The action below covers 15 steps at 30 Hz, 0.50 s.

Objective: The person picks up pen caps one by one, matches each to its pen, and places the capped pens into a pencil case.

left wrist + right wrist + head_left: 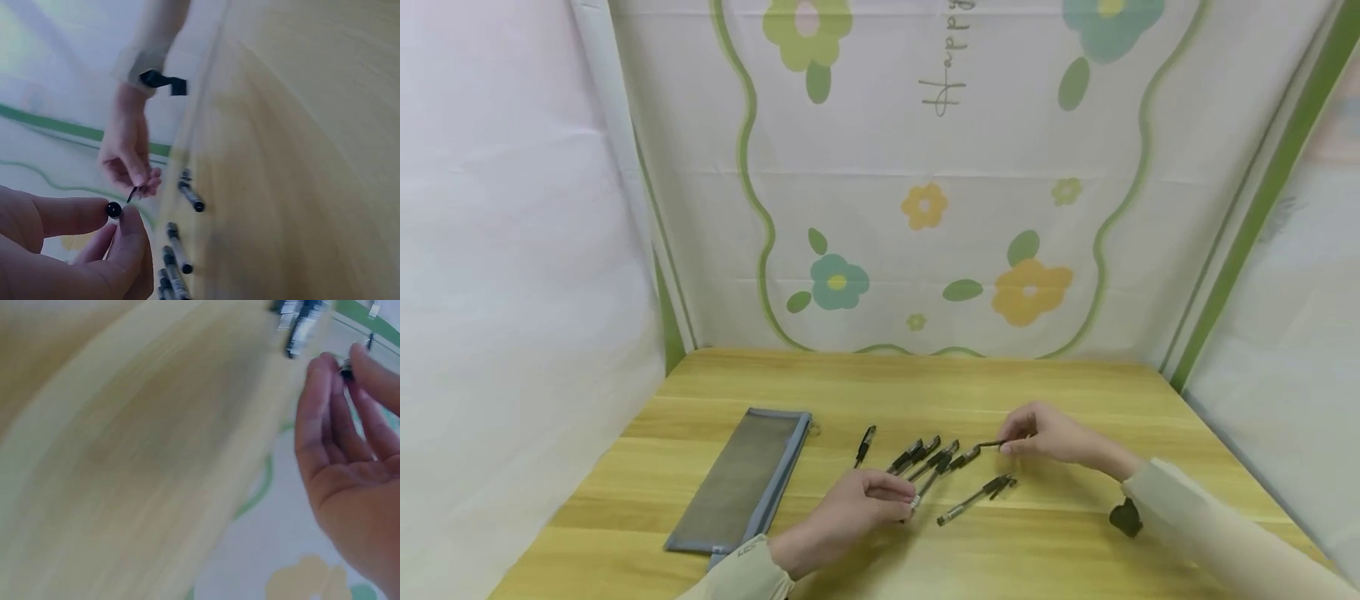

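My left hand [868,504] pinches a gel pen [927,490] near its end, between thumb and fingers. In the left wrist view the held pen's round black end [113,209] faces the camera. Across from it, my right hand [1045,433] pinches a slim dark piece [992,443] between thumb and fingertips; the fingers hide most of it, and I cannot tell its kind. Several clear gel pens with black caps lie between the hands, and one pen [973,502] rests closer to the front. Another black-capped pen [866,446] lies apart on the left.
A grey mesh zip pouch [741,475] with blue-grey edging lies flat on the left of the wooden table [1060,542]. Behind the table hangs a white cloth [865,142] with printed flowers. White sheets stand at both sides.
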### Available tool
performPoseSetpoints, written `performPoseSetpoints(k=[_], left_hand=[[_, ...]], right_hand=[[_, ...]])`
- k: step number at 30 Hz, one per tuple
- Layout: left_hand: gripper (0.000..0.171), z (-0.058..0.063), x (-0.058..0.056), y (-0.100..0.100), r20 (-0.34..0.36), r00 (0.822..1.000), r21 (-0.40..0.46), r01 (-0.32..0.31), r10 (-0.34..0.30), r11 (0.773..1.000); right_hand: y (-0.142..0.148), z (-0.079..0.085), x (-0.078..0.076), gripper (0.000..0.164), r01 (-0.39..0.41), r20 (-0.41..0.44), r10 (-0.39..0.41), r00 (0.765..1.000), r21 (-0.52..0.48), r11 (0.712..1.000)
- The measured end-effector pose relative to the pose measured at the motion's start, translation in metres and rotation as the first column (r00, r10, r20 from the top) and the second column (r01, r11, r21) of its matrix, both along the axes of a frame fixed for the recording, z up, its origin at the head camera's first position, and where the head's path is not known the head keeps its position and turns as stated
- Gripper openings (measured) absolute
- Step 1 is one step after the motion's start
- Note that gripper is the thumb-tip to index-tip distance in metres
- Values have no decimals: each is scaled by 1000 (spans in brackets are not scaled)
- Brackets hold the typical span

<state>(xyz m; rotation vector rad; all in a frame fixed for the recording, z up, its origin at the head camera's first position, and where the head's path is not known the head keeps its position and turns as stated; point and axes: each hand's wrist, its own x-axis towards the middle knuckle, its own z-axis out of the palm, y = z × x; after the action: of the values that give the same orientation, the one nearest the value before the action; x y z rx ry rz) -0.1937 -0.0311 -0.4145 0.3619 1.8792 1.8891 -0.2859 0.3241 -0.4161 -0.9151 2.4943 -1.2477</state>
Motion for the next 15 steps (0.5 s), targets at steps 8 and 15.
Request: performPoseSetpoints(k=[8, 15], left_hand=[[26, 0, 7, -13, 64, 998, 152, -23, 13, 988], [28, 5, 16, -20, 132, 989, 257, -100, 68, 961]], right_hand=[[2, 15, 50, 27, 291, 127, -276, 953, -122, 949], [-8, 28, 89, 41, 519, 261, -462, 848, -224, 825]])
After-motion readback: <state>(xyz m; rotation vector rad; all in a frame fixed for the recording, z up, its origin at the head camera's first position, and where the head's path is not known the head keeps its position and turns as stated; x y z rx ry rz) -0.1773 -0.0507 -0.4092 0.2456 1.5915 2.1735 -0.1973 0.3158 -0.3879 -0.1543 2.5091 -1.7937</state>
